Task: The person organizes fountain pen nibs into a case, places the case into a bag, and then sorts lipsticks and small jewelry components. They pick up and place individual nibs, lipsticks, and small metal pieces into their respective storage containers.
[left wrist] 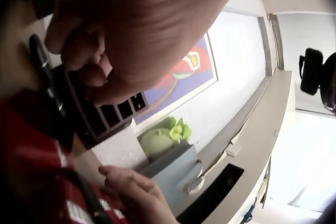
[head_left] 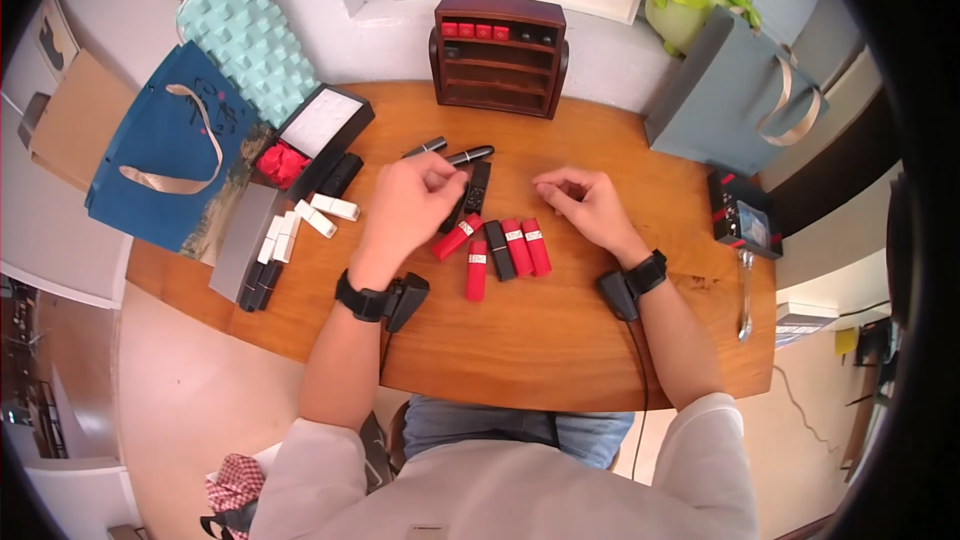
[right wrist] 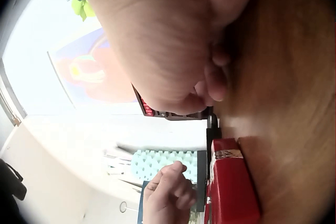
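Now, at the left, the white boxes (head_left: pixel 335 207) are lying on the worktop (head_left: pixel 480 350), showing smooth, straight-edged faces. Next, the left grip (head_left: pixel 410 198) is bending its fingers just beside slim black boxes (head_left: pixel 479 190); whether it is pinching one of them, I cannot tell. For doing this well, I think the fingertips should be pressing only lightly on the narrow sides, because thin card could be denting, and the wrist should be passing high above the neighbours. In the middle, four red boxes (head_left: pixel 477 270) are lying two on each side of one dark box (head_left: pixel 499 250), their pale bands looking shiny in the right wrist view. At the right, the right grip (head_left: pixel 590 208) is hanging loosely curled, apparently holding nothing; it could be steadying the nearest box. The wood is showing warm, streaky grain.
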Tool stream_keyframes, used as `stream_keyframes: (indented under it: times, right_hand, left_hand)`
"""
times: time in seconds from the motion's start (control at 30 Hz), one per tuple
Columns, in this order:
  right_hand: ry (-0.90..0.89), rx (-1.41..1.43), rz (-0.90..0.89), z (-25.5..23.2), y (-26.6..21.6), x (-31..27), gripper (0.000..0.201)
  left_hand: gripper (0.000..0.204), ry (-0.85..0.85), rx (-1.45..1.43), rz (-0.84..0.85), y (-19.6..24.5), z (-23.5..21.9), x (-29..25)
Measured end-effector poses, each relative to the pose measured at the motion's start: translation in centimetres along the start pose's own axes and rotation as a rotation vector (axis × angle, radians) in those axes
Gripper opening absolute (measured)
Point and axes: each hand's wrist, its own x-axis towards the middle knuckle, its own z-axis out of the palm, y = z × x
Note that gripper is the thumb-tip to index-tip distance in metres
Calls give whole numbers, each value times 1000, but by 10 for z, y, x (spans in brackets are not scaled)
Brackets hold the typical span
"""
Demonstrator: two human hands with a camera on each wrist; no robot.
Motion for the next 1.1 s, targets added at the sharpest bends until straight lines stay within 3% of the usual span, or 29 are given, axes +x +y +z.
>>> stream_keyframes:
  times: [0.27, 0.53, 0.6, 0.73, 0.8, 0.87, 0.93, 0.97, 1.07, 1.1]
  right_hand:
    - [-13, 26, -36, -1, 0, 0, 16]
    - [-26, -5, -54, -2, 3, 1, 15]
    - [-17, -3, -38, -3, 2, 1, 15]
    - [-13, -4, -45, -2, 6, 0, 15]
    - [-24, 43, -45, -2, 6, 1, 16]
    - [-20, 46, -47, -2, 5, 1, 15]
    - [-12, 65, -41, 0, 7, 1, 15]
    - [-13, 53, -40, 0, 8, 1, 15]
    - [-8, 39, -36, -1, 6, 0, 15]
    - [-13, 23, -32, -1, 6, 1, 15]
  left_hand:
    - [30, -56, 375, -141, -40, -52, 7]
    - [24, -78, 367, -158, -41, -31, 5]
    - [28, -88, 350, -102, -45, -32, 5]
    - [38, -67, 366, -152, -35, -54, 0]
    - [46, -4, 292, -283, -26, -69, -7]
    - [39, 59, 421, -287, -34, -81, -11]
    - [27, 274, 563, -380, -40, -92, -19]
    - [17, 358, 646, -321, -52, -100, -22]
    - [15, 450, 697, -323, -66, -117, -25]
    - [21, 410, 685, -333, -68, -118, -24]
